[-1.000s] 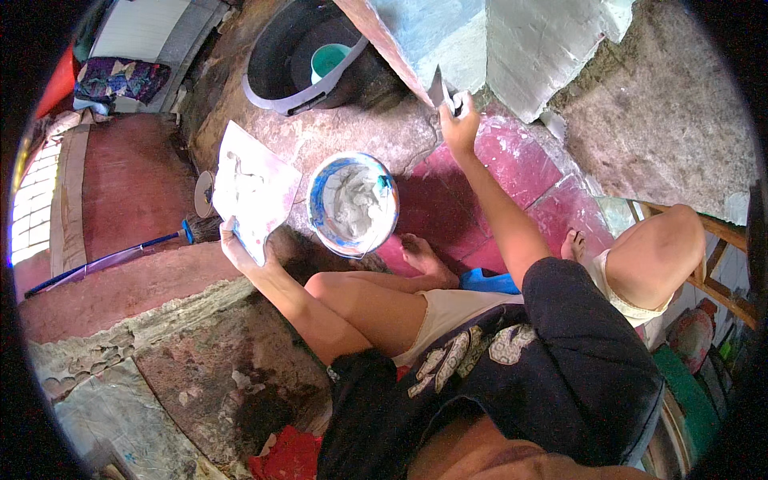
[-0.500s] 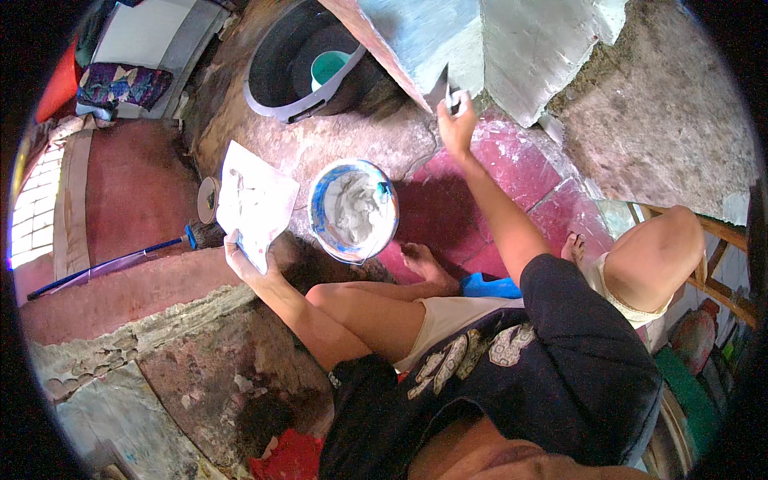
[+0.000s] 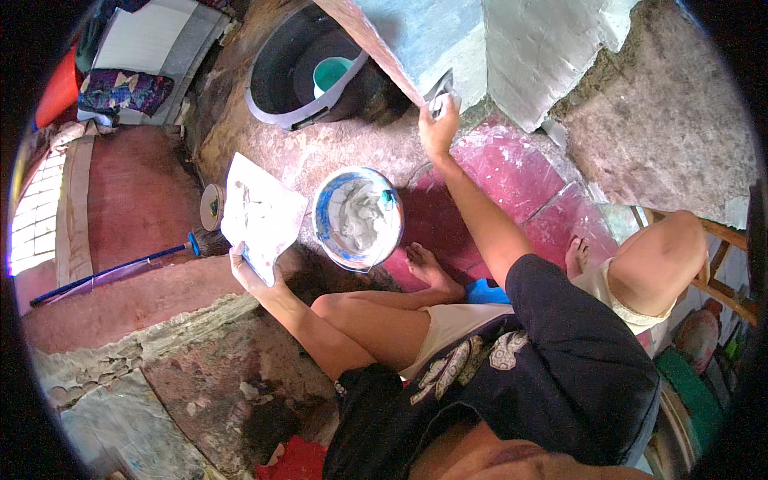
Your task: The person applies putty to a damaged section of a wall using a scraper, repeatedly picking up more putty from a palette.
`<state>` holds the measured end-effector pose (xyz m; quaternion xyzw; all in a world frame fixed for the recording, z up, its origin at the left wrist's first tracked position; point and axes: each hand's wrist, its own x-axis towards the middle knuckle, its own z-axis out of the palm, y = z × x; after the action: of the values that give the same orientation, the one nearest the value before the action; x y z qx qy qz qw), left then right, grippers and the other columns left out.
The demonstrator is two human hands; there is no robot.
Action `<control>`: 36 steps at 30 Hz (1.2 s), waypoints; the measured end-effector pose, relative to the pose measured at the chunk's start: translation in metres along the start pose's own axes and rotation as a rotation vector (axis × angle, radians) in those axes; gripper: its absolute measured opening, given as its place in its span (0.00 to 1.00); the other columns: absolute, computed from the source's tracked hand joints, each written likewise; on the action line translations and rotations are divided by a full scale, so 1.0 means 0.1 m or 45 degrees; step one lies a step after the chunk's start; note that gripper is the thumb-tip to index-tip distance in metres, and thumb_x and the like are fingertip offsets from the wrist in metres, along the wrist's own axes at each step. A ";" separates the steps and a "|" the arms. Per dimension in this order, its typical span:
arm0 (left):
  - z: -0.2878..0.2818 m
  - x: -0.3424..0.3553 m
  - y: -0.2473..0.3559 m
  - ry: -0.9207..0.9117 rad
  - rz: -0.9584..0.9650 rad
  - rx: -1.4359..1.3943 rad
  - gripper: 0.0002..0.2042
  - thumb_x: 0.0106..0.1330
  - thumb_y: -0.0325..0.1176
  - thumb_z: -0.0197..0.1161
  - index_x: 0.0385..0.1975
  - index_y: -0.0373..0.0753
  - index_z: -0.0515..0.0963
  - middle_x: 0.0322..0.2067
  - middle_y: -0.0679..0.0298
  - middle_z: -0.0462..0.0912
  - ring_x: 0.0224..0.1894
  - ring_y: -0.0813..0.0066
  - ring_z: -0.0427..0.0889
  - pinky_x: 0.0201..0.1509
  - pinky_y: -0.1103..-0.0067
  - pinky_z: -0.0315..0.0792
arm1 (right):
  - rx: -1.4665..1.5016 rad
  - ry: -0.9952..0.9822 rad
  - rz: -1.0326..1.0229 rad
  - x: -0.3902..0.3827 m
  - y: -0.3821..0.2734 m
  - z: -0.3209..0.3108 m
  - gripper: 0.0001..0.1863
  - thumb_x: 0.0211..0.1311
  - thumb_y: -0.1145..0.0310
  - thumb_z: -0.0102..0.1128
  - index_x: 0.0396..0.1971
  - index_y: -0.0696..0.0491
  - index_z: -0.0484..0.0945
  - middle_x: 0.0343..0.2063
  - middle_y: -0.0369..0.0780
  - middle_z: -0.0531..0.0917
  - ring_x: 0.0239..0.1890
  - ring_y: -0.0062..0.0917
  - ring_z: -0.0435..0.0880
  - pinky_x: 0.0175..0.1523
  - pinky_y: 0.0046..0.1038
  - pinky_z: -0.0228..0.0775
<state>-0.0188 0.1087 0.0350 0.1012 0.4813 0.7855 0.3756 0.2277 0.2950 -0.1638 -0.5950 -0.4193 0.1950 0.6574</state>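
My left hand [image 3: 254, 268] grips the lower edge of a white, flexible-looking sheet [image 3: 264, 210] with grey smears on it. My right hand [image 3: 440, 130] is closed around a putty knife [image 3: 441, 83], whose blade lies by the lower left edge of a light-blue and white wall [image 3: 448, 36]. Whether the blade touches the wall is hard to tell. Between my arms stands a bucket [image 3: 318, 214] with a blue-stained rim, holding thick white putty [image 3: 360, 218].
A large black tub [image 3: 264, 96] with a green container [image 3: 330, 74] in it stands beyond the bucket. A blue-handled broom [image 3: 120, 270] lies at the left. My bare foot [image 3: 432, 268] rests on the red floor tiles [image 3: 512, 176]. Wooden bars [image 3: 728, 292] are at the right.
My right hand has moved left and slightly nearer with the putty knife, toward the wall's left edge. The view has shifted slightly; my left hand still holds the sheet beside the bucket.
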 end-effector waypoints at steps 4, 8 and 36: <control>-0.16 0.08 0.03 -0.104 -0.026 0.134 0.11 0.48 0.29 0.50 0.31 0.32 0.67 0.28 0.59 0.74 0.20 0.73 0.73 0.17 0.81 0.68 | -0.064 -0.084 -0.125 -0.23 -0.02 -0.11 0.08 0.35 0.78 0.51 0.18 0.58 0.62 0.22 0.43 0.67 0.25 0.34 0.67 0.31 0.27 0.60; -0.28 0.14 0.10 -0.340 -0.129 0.092 0.11 0.48 0.30 0.51 0.31 0.34 0.67 0.29 0.60 0.74 0.23 0.73 0.74 0.23 0.77 0.71 | -0.017 0.153 -0.013 -0.18 0.12 -0.28 0.06 0.39 0.79 0.50 0.19 0.59 0.63 0.20 0.41 0.68 0.23 0.26 0.68 0.29 0.25 0.60; 0.01 0.05 -0.06 -0.285 -0.115 -0.041 0.19 0.45 0.29 0.48 0.40 0.29 0.64 0.35 0.54 0.73 0.33 0.63 0.75 0.32 0.71 0.73 | -0.022 -0.001 -0.086 0.07 -0.44 -0.03 0.18 0.42 0.72 0.51 0.35 0.64 0.64 0.30 0.49 0.69 0.36 0.39 0.67 0.43 0.35 0.57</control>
<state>-0.0187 0.1146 0.0294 0.1603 0.4276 0.7593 0.4636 0.2232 0.2890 -0.1202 -0.5861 -0.4410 0.1692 0.6583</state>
